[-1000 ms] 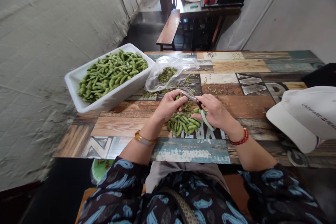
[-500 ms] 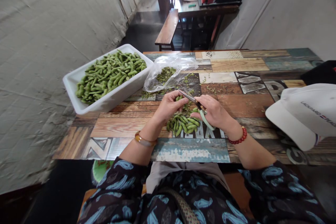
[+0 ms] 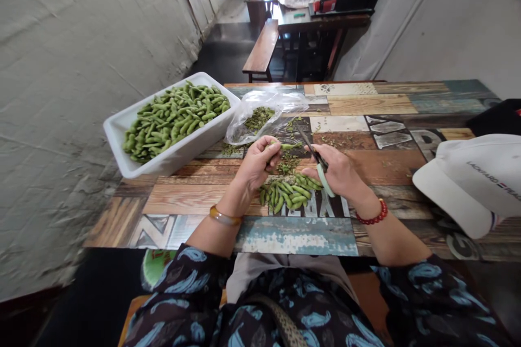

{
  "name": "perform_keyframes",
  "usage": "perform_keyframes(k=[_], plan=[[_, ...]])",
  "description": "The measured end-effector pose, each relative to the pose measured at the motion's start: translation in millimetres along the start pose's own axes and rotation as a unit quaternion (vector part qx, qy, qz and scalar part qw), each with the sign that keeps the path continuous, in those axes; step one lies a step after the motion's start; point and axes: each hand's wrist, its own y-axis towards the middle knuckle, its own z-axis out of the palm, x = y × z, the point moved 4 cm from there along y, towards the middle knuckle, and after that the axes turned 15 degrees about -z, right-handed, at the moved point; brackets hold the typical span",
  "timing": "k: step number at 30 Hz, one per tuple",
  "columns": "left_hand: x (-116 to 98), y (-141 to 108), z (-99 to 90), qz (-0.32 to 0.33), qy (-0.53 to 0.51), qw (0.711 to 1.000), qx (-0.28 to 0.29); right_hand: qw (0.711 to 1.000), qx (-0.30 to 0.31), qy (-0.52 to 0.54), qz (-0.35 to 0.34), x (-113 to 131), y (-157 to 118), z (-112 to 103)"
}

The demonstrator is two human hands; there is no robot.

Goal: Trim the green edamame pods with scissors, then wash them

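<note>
Pinched in the fingers of my left hand (image 3: 257,162) is a green edamame pod (image 3: 291,146), its tip pointing right. My right hand (image 3: 336,171) is closed round a pair of scissors (image 3: 324,180) with pale green handles; the dark blades point up and left, apart from the pod. Beneath both hands lies a pile of edamame pods (image 3: 287,194) on the table. Small trimmed scraps (image 3: 288,164) are scattered just beyond that pile. A clear plastic bag (image 3: 240,127) with more trimmings in it lies past my left hand.
A white tub (image 3: 171,162) heaped with pods stands at the table's left edge by the wall. On the right rests a white cap (image 3: 456,179) on the wood-patterned table (image 3: 183,198). Farther off are a bench (image 3: 264,46) and a cluttered second table (image 3: 325,21).
My hands have drawn apart: the scissors have moved right, away from the left hand. The pod in my left hand now sticks out to the right. The view has tilted slightly.
</note>
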Motion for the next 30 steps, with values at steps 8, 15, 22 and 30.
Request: perform_keyframes(k=[8, 15, 22, 30], plan=[[-4, -1, -0.6, 0.008, -0.057, 0.998, 0.014, 0.999, 0.025, -0.003, -0.028, 3, -1, 6], [6, -3, 8.2, -0.011, -0.023, 0.999, 0.02, 0.999, 0.032, 0.007, -0.033, 7, 1, 6], [10, -4, 12.8, -0.014, -0.012, 0.999, 0.028, 1.0, 0.008, 0.008, -0.027, 9, 2, 6], [11, -2, 13.2, -0.025, -0.021, 0.998, 0.05, 1.0, 0.018, 0.01, -0.024, 9, 1, 5]])
